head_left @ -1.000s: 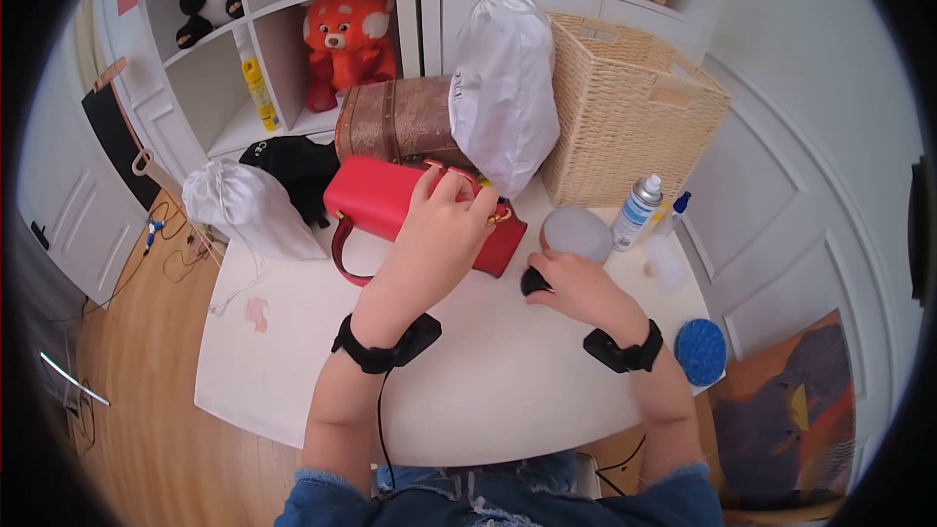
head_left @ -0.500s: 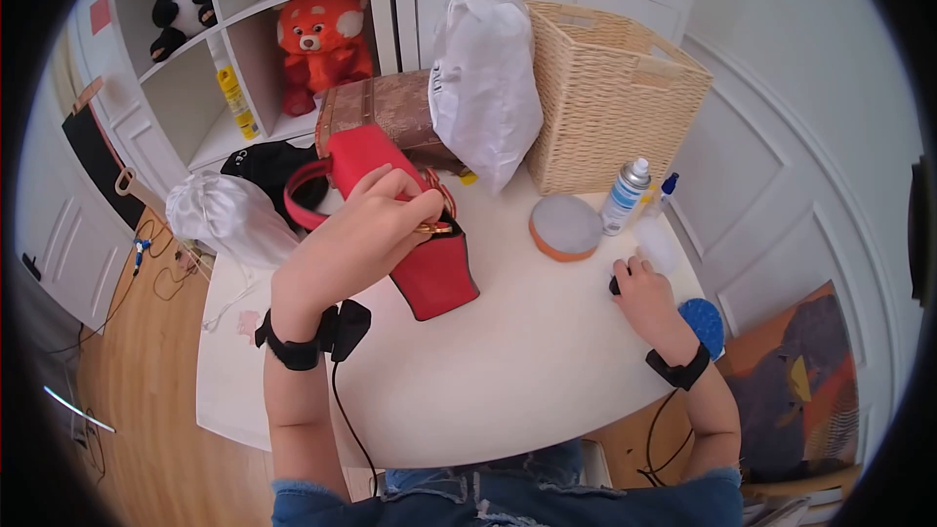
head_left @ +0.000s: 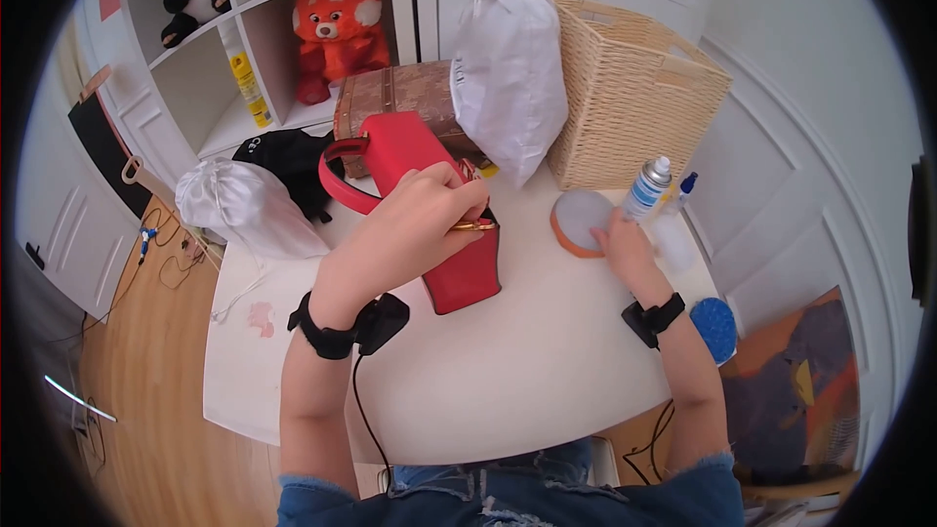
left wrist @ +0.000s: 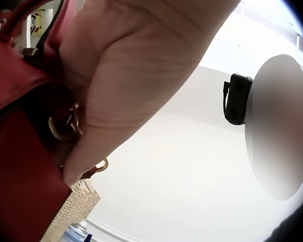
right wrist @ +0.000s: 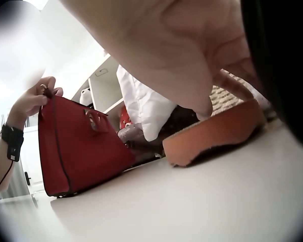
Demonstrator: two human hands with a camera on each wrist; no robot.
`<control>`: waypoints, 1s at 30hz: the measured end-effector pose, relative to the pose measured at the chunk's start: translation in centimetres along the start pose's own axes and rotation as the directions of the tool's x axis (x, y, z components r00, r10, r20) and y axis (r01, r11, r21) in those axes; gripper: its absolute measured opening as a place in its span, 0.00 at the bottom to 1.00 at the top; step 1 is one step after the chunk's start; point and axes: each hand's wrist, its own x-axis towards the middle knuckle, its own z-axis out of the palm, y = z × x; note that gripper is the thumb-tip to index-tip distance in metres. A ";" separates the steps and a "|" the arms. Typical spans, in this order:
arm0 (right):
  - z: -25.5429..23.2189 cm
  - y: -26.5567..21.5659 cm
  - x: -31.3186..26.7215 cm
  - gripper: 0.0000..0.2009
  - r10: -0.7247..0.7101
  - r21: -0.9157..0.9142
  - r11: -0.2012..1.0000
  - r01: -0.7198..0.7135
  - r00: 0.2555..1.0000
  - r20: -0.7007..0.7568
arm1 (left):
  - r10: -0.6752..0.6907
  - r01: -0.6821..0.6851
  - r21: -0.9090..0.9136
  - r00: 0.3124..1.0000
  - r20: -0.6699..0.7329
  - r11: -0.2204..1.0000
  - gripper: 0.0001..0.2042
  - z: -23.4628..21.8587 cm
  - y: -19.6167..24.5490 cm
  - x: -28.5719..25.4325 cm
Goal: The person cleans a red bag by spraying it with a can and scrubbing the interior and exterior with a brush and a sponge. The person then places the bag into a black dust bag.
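Note:
A red handbag (head_left: 467, 268) with gold metal fittings and a strap handle stands tilted on the white table. My left hand (head_left: 410, 224) grips its top edge, fingers and thumb pinching beside a gold ring; the left wrist view shows the thumb (left wrist: 83, 161) against the bag's opening. To the right lies a round pad (head_left: 578, 220), grey on top and orange round its side. My right hand (head_left: 632, 259) is at the pad's right rim, its thumb and fingertips overlapping the edge. From the right wrist view, the thumb (right wrist: 202, 101) is close over the orange pad (right wrist: 212, 133).
A spray can (head_left: 648, 187), a blue-capped bottle (head_left: 686, 187) and a blue round pad (head_left: 714, 329) stand along the right side. Behind are a wicker basket (head_left: 625, 98), a white pouch (head_left: 509, 68) and a brown patterned case (head_left: 415, 93). Another white pouch (head_left: 249, 205) lies left.
My right hand carried a black object rightward, and now is at the round pad without the object showing. The red handbag has turned and tipped up in my left hand.

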 end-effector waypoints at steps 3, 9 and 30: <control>0.7 0.4 0.3 0.22 0.007 0.136 0.991 -0.001 0.999 -0.044 | -0.026 0.028 -0.048 0.999 0.045 0.998 0.09 0.0 -0.6 0.6; 2.5 3.4 1.6 0.26 -0.053 0.448 0.883 0.137 0.980 -0.194 | -0.006 0.013 -0.096 0.997 0.078 0.995 0.08 1.1 -1.2 1.7; -7.5 -10.1 -5.3 0.11 -0.554 0.537 0.684 0.494 0.830 -0.058 | -0.015 0.040 -0.236 0.994 0.104 0.971 0.06 0.1 -2.0 2.1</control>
